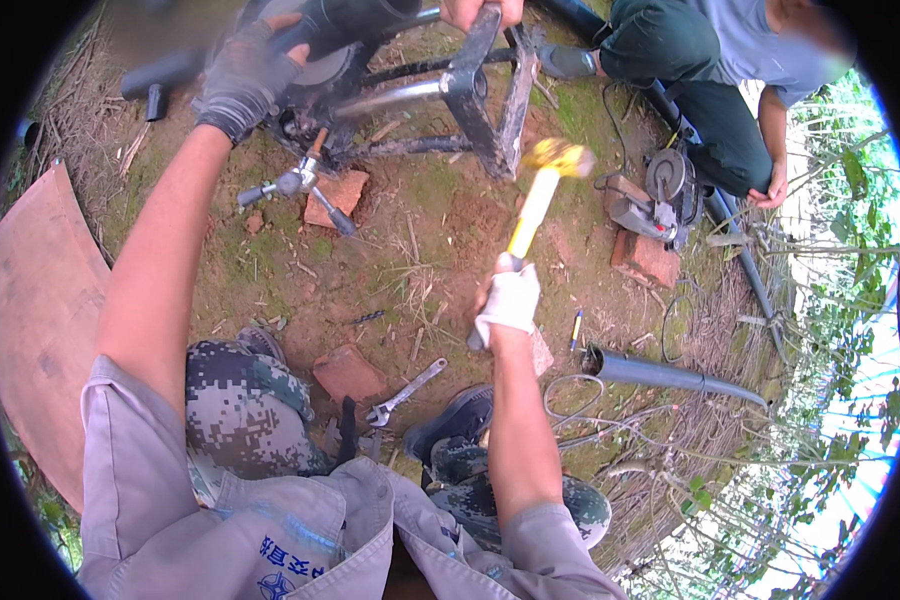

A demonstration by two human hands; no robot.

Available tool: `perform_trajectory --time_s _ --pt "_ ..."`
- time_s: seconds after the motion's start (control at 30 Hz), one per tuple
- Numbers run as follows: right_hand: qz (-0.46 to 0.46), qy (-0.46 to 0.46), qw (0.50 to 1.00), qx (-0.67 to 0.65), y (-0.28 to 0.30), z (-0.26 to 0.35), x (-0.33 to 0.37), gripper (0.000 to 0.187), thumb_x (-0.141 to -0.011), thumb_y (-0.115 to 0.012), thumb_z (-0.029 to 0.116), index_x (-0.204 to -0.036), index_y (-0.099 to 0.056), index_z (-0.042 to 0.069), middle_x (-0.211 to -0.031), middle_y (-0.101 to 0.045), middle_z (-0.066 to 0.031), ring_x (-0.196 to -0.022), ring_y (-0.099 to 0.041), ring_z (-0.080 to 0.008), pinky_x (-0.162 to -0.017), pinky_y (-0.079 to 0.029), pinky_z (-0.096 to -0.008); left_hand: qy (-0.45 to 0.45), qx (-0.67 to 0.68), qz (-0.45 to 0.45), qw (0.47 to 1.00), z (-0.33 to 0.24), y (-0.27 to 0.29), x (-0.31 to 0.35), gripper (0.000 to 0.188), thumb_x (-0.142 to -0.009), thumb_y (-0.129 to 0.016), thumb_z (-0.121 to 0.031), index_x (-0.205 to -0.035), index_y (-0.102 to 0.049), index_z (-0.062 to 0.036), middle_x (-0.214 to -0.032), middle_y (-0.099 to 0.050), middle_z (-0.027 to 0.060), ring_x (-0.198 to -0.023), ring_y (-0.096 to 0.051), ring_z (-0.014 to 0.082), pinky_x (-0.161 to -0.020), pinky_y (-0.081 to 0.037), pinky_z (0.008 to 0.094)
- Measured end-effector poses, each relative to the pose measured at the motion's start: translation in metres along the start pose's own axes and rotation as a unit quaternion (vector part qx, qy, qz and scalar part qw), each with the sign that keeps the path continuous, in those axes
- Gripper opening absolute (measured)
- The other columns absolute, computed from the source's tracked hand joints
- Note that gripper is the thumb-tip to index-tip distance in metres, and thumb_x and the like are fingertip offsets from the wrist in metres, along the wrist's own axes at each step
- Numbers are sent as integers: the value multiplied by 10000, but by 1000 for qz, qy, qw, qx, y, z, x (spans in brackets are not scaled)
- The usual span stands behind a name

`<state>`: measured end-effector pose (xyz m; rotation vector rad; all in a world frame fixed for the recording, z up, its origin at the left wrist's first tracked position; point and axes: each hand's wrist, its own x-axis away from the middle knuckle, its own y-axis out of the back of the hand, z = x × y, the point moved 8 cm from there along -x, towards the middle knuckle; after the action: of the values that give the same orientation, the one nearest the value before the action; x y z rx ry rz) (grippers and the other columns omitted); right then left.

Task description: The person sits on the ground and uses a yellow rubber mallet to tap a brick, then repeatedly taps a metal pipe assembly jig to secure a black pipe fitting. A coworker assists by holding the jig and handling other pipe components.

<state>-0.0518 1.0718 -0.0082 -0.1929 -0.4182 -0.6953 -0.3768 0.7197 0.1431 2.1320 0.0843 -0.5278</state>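
Note:
My right hand (pixel 508 300), in a white glove, is closed round the handle of a hammer (pixel 536 205). The hammer's yellow head is raised and smeared by motion near the corner of a dark metal clamp frame (pixel 490 130). My left hand (pixel 242 82) wears a dark grey glove with bare fingertips. It grips a thick black pipe (pixel 345 25) lying in the frame, its fingers against the pipe's side. Below that hand a metal screw handle with crossed grips (pixel 295 182) sticks out over a brick (pixel 336 198). Another person's hand (pixel 482 12) holds the frame's far side.
Far right, a co-worker (pixel 690 60) crouches beside an angle grinder (pixel 670 190) resting by bricks (pixel 645 258). A black pipe (pixel 670 375) and cables lie at right. An adjustable wrench (pixel 407 392), a drill bit (pixel 368 317) and a pen (pixel 576 330) are on the soil. A board (pixel 45 330) lies left.

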Motion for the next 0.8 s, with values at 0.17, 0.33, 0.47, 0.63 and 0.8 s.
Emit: perform_trajectory --time_s 0.17,0.33,0.47,0.63,0.8 --pt "107 251 949 -157 -11 181 21 505 -893 -752 511 -1005 -507 83 -666 -521 -42 -522 -528 -171 -466 -456 -315 -43 22 12 999 25 -3 0 493 -911 -740 -354 -1369 -623 -215 -1158 -711 151 -1026 -697 278 -918 -527 380" --pt "67 316 916 -236 -6 139 7 559 -885 -722 585 -1001 -520 77 -725 -585 -84 -548 -589 -191 -469 -501 -330 14 54 61 997 22 3 8 471 -922 -727 -352 -1360 -630 -209 -1119 -725 131 -1004 -696 233 -900 -531 347" --pt "-147 -21 987 64 102 -197 -26 366 -1018 -588 446 -927 -467 113 -604 -455 -8 -381 -423 -157 -351 -365 -306 -70 46 23 996 -60 -15 -9 459 -905 -743 -272 -1332 -643 -139 -1098 -729 133 -997 -698 236 -926 -525 343" --pt "-67 -169 983 -16 34 -97 -19 318 -1027 -580 417 -922 -445 149 -601 -435 5 -421 -450 -128 -355 -363 -304 5 47 17 999 -10 5 6 468 -860 -764 -240 -1305 -655 -146 -1177 -705 166 -1078 -683 296 -977 -508 379" --pt "-30 128 987 -93 39 91 2 339 -1030 -588 404 -910 -478 107 -578 -479 -26 -420 -487 -162 -372 -402 -295 -22 25 13 999 -3 0 2 463 -886 -750 -244 -1327 -644 -154 -1154 -713 151 -1039 -692 265 -950 -515 359"
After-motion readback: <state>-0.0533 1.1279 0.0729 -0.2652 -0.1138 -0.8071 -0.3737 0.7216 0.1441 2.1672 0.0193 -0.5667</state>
